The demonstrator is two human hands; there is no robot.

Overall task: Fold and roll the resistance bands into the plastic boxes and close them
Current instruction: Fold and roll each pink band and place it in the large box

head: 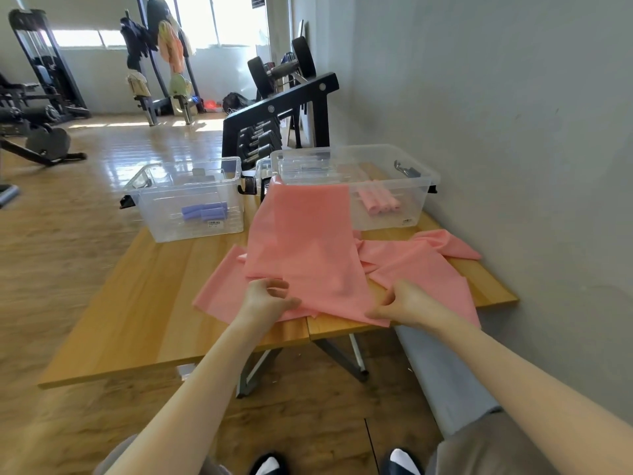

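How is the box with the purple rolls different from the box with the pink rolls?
The left box holds purple rolls; the right box holds pink rolls. The left box looks smaller than the right box. Nothing covers the left box, while a loose pink band drapes over the right box's front edge. Both are clear plastic, lidless right now, and stand on the wooden table.

Wooden counter [144,323] in front of me, two clear plastic boxes [191,200] [387,186] at its far edge, pink resistance bands [308,255] spread loose across its middle and right.
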